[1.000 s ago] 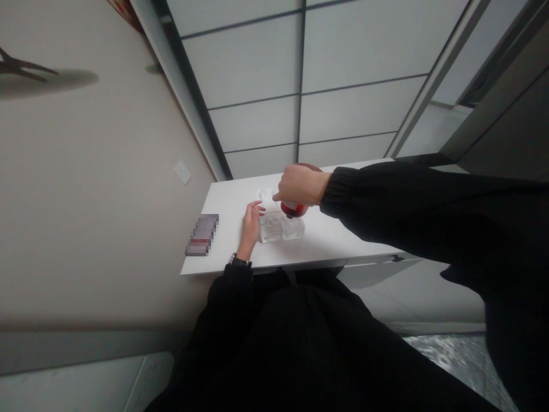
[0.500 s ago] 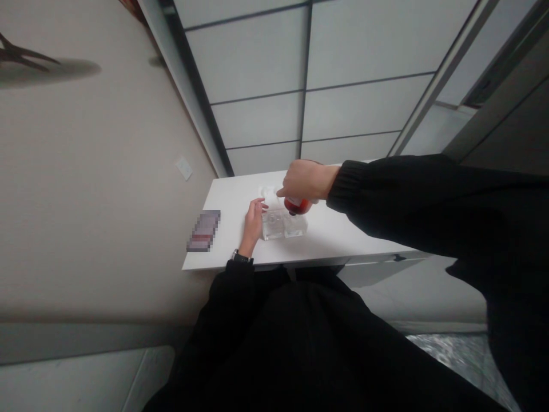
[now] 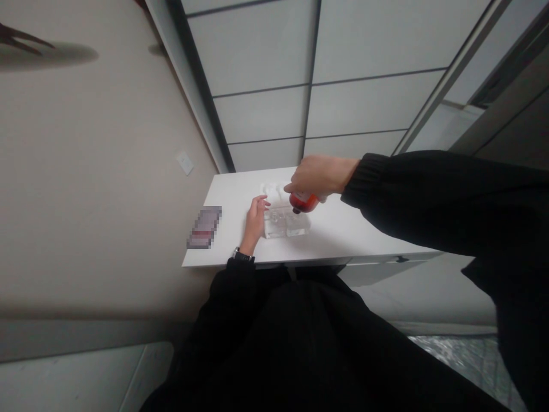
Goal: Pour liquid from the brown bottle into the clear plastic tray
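My right hand (image 3: pixel 319 173) is closed around a small bottle of red liquid (image 3: pixel 303 203), which tips over with its dark mouth end pointing down and to the left. Just below that end is a clear box (image 3: pixel 277 229) with what look like small compartments. Behind the box's front part lies a clear, bumpy section, perhaps its opened lid (image 3: pixel 274 191). My left hand (image 3: pixel 254 220) rests along the box's left side, fingers stretched and slightly apart, seemingly touching it. Whether liquid is flowing out is too small to tell.
The white tabletop (image 3: pixel 231 189) carries a blurred-out flat object (image 3: pixel 205 228) at its left end. A wall with a switch plate (image 3: pixel 185 162) borders the left side, and pale panelled doors (image 3: pixel 266 114) stand behind. A drawer with a dark handle (image 3: pixel 401 259) is at the front.
My right hand and the tilted bottle have shifted a little to the right over the box. My left hand stays at the box's side. The view has moved slightly.
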A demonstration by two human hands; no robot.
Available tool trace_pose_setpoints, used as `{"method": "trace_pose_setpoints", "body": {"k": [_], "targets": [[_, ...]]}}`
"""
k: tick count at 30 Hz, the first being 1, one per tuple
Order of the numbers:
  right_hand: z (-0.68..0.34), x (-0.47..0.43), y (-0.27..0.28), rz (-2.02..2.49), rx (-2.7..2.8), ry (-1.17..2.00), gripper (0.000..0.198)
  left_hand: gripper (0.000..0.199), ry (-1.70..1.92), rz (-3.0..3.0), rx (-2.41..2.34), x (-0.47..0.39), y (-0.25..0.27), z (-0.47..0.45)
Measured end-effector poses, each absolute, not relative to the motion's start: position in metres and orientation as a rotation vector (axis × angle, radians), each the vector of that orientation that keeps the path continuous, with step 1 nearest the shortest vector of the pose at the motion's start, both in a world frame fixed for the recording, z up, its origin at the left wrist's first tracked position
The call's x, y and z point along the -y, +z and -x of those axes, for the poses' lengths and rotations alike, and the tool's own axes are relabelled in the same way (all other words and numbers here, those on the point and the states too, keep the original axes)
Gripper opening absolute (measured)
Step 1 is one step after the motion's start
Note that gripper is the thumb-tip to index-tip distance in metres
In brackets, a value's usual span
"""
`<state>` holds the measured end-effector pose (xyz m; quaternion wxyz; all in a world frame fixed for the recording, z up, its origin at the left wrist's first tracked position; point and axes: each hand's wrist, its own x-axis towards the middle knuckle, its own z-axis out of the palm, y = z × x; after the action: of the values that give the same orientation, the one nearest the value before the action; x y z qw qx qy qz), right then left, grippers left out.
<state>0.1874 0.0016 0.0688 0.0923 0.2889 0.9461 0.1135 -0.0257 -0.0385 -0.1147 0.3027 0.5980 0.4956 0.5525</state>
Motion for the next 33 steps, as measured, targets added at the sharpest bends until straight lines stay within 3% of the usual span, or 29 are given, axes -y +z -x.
{"method": "trace_pose_setpoints", "body": {"k": [5,10,14,19,23,25,28,31,33], "targets": [[-0.194,-0.011,0.061,-0.877,-2.892,0.220,0.017,0.038,1.453,-1.599,-1.305,0.039,-0.114,0.026],[-0.197,-0.012,0.059,-0.822,-2.865,0.279,0.030,0.038,1.449,-1.606,-1.319,0.041,-0.111,0.025],[-0.206,-0.014,0.060,-0.858,-2.909,0.100,0.030,0.038,1.456,-1.603,-1.331,0.042,-0.108,0.025],[-0.245,-0.014,0.055,-0.947,-2.931,-0.141,0.064,0.038,1.455,-1.574,-1.358,0.046,-0.106,0.027],[-0.291,0.004,0.024,-1.126,-3.136,-0.632,0.071,0.039,1.459,-1.554,-1.400,0.053,-0.101,0.032],[-0.307,0.018,-0.007,-1.433,-3.227,-0.943,0.076,0.040,1.449,-1.549,-1.424,0.056,-0.098,0.034],[-0.312,0.035,-0.066,-1.949,-3.110,-1.577,0.084,0.041,1.417,-1.554,-1.462,0.057,-0.095,0.036],[-0.294,0.041,-0.114,-2.108,-2.970,-2.098,0.086,0.043,1.364,-1.565,-1.517,0.055,-0.094,0.036],[-0.279,0.042,-0.130,-2.112,-2.963,-2.162,0.085,0.044,1.320,-1.575,-1.544,0.052,-0.094,0.035]]}}
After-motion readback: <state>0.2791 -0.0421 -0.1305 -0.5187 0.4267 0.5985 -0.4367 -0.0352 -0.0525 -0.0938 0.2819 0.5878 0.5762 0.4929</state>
